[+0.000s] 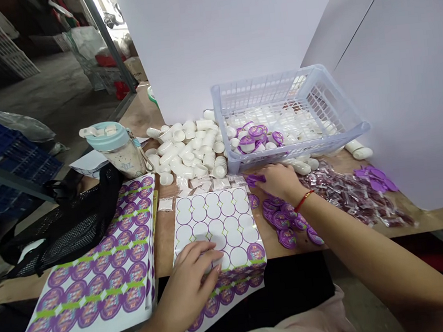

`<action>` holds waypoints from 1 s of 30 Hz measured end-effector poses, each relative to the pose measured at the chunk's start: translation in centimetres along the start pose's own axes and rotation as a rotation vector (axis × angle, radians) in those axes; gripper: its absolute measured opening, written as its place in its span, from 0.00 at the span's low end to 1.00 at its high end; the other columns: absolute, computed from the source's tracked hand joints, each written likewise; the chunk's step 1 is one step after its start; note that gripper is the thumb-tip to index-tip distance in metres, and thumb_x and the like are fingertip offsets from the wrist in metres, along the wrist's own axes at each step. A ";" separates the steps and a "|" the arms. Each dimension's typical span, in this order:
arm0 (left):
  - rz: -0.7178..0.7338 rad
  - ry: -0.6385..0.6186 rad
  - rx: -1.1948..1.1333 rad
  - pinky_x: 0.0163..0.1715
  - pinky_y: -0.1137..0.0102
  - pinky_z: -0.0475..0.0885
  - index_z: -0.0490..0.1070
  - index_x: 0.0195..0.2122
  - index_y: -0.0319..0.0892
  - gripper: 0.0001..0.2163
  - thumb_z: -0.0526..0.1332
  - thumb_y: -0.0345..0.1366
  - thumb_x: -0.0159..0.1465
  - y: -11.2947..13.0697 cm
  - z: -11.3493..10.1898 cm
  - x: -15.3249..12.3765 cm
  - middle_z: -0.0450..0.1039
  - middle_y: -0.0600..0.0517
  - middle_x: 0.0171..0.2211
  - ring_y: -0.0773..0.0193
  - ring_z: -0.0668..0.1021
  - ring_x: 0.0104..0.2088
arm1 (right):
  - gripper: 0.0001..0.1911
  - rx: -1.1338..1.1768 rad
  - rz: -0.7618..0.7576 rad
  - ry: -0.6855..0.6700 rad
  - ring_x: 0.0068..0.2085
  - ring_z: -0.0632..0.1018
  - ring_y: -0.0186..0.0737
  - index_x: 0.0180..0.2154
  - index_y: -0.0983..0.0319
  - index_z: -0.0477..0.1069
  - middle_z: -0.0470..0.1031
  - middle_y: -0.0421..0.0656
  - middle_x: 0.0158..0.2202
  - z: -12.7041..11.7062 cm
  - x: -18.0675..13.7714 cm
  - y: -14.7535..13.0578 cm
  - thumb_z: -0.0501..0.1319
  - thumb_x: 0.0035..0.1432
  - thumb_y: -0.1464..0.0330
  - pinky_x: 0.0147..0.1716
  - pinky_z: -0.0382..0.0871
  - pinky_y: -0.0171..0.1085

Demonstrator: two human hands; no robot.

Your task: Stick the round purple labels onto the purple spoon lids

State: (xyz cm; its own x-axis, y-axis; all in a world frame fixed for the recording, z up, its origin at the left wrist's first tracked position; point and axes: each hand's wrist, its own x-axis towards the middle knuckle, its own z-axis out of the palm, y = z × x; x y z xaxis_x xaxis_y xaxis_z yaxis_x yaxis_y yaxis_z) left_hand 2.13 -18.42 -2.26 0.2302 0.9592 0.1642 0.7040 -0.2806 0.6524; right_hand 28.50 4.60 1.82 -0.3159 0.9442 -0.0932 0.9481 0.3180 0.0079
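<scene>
My left hand (195, 277) lies with its fingers stretched out on a sticker sheet (218, 229). Most circles on this sheet are blank white; purple printed round stickers remain along its lower part, which bends over the table edge. My right hand (280, 181) reaches to the front of the crate, its fingertips closed at some small purple pieces (254, 180); their exact kind is unclear. Just below that hand is a heap of round purple-labelled lids (284, 220). Small white packets (203, 185) lie in a row behind the sheet.
A pale plastic crate (295, 150) holds white cups and purple-lidded cups (256, 137). Loose white cups (190, 148) are piled left of it. Brownish sachets (351, 194) and purple pieces (375, 177) lie right. Leftward are printed sticker sheets (100, 289), a black mesh bag (73, 224) and a tumbler (115, 151).
</scene>
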 end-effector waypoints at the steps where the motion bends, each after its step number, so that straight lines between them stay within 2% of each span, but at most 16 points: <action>1: -0.001 0.004 -0.004 0.56 0.54 0.77 0.79 0.51 0.50 0.12 0.59 0.33 0.72 0.0 0.0 0.0 0.79 0.47 0.53 0.52 0.79 0.56 | 0.13 0.002 -0.003 0.017 0.55 0.78 0.61 0.47 0.55 0.83 0.83 0.50 0.53 -0.2 -0.2 0.2 0.62 0.67 0.61 0.53 0.67 0.56; 5: -0.033 0.009 -0.052 0.58 0.53 0.75 0.79 0.51 0.49 0.11 0.59 0.34 0.72 0.1 -0.3 0.5 0.80 0.47 0.53 0.50 0.78 0.56 | 0.16 0.007 -0.007 0.088 0.55 0.79 0.58 0.47 0.54 0.84 0.84 0.48 0.54 -1.5 -1.8 1.2 0.57 0.71 0.62 0.54 0.65 0.54; 8: -0.183 0.043 -0.218 0.56 0.53 0.74 0.79 0.53 0.49 0.12 0.60 0.42 0.73 0.9 -0.4 1.0 0.81 0.47 0.49 0.51 0.79 0.51 | 0.18 0.119 -0.040 0.279 0.53 0.80 0.57 0.49 0.56 0.84 0.85 0.49 0.52 -2.3 -4.5 0.9 0.55 0.74 0.61 0.54 0.64 0.54; 9: -0.267 0.058 -0.330 0.53 0.55 0.75 0.77 0.55 0.48 0.15 0.59 0.46 0.74 1.4 -0.4 1.1 0.81 0.47 0.46 0.53 0.80 0.47 | 0.18 0.208 -0.109 0.364 0.51 0.81 0.55 0.49 0.55 0.84 0.85 0.49 0.49 -2.4 -5.7 0.4 0.56 0.74 0.60 0.54 0.65 0.52; 11: -0.450 0.033 -0.680 0.42 0.62 0.76 0.73 0.59 0.46 0.22 0.55 0.55 0.75 2.5 -0.1 1.3 0.81 0.47 0.40 0.58 0.80 0.38 | 0.15 0.418 -0.387 0.467 0.47 0.82 0.49 0.48 0.52 0.84 0.87 0.44 0.44 -2.3 -8.5 -1.0 0.58 0.74 0.61 0.52 0.67 0.49; 13: -0.568 -0.110 -1.130 0.33 0.67 0.74 0.67 0.64 0.44 0.30 0.57 0.62 0.71 3.7 0.4 1.5 0.82 0.46 0.39 0.61 0.80 0.34 | 0.12 0.505 -0.725 0.431 0.46 0.82 0.46 0.50 0.48 0.82 0.87 0.39 0.42 -1.6 -11.2 -2.6 0.61 0.73 0.64 0.52 0.67 0.48; 14: -0.604 -0.179 -1.307 0.30 0.69 0.73 0.63 0.67 0.45 0.34 0.61 0.62 0.68 4.2 0.5 1.6 0.82 0.46 0.39 0.62 0.81 0.32 | 0.12 0.499 -0.813 0.424 0.46 0.82 0.45 0.51 0.47 0.82 0.87 0.38 0.42 -1.1 -12.3 -3.2 0.62 0.72 0.66 0.53 0.66 0.49; 16: -0.651 -0.220 -1.483 0.27 0.73 0.71 0.56 0.71 0.49 0.40 0.71 0.55 0.64 5.1 0.7 1.9 0.83 0.49 0.37 0.65 0.80 0.28 | 0.14 0.491 -0.851 0.415 0.46 0.82 0.44 0.53 0.48 0.80 0.87 0.37 0.43 0.2 -14.0 -3.9 0.62 0.72 0.70 0.52 0.65 0.48; 18: -0.659 -0.163 -1.457 0.26 0.75 0.71 0.57 0.70 0.50 0.38 0.74 0.48 0.63 5.5 0.8 2.2 0.81 0.53 0.33 0.67 0.79 0.26 | 0.15 0.510 -0.795 0.413 0.45 0.82 0.42 0.54 0.50 0.79 0.86 0.39 0.43 1.3 -14.8 -3.8 0.61 0.72 0.72 0.49 0.66 0.47; 20: -0.608 -0.144 -1.352 0.30 0.74 0.73 0.68 0.62 0.47 0.28 0.73 0.45 0.64 5.6 0.8 2.4 0.80 0.54 0.32 0.68 0.80 0.28 | 0.16 0.513 -0.740 0.408 0.44 0.81 0.42 0.55 0.51 0.77 0.86 0.40 0.43 2.3 -15.3 -3.4 0.60 0.72 0.73 0.48 0.66 0.46; 22: -0.517 -0.146 -1.226 0.37 0.71 0.77 0.74 0.54 0.44 0.17 0.70 0.43 0.67 5.4 1.0 2.5 0.80 0.52 0.35 0.66 0.82 0.34 | 0.16 0.463 -0.662 0.397 0.46 0.81 0.44 0.58 0.53 0.75 0.85 0.42 0.45 3.0 -15.7 -3.0 0.60 0.72 0.71 0.50 0.65 0.47; 24: -0.414 -0.083 -1.063 0.45 0.68 0.79 0.77 0.52 0.44 0.11 0.64 0.39 0.71 4.9 1.3 2.5 0.81 0.49 0.44 0.64 0.83 0.40 | 0.18 0.374 -0.553 0.354 0.52 0.80 0.49 0.62 0.57 0.71 0.84 0.47 0.51 3.8 -16.2 -3.0 0.61 0.73 0.66 0.54 0.63 0.51; 27: -0.232 0.074 -0.661 0.50 0.63 0.79 0.77 0.53 0.45 0.13 0.55 0.32 0.75 4.0 2.0 2.6 0.79 0.46 0.52 0.61 0.82 0.47 | 0.18 0.263 -0.461 0.298 0.61 0.76 0.54 0.62 0.59 0.72 0.79 0.48 0.61 5.2 -16.7 -3.2 0.59 0.75 0.62 0.58 0.58 0.54; 30: -0.049 0.114 -0.200 0.53 0.58 0.78 0.77 0.56 0.43 0.19 0.50 0.24 0.73 3.6 3.0 3.1 0.78 0.44 0.52 0.56 0.80 0.51 | 0.14 0.275 -0.459 0.334 0.62 0.76 0.52 0.59 0.57 0.74 0.80 0.44 0.61 6.4 -17.0 -3.3 0.57 0.76 0.64 0.57 0.56 0.53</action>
State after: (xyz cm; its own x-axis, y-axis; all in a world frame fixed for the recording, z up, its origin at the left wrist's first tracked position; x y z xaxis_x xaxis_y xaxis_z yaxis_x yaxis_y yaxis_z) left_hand 7.41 -16.53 -1.59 0.1138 0.9725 0.2033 0.5625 -0.2317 0.7937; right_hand 30.96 -13.06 -3.03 -0.6452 0.7069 0.2899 0.6741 0.7053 -0.2194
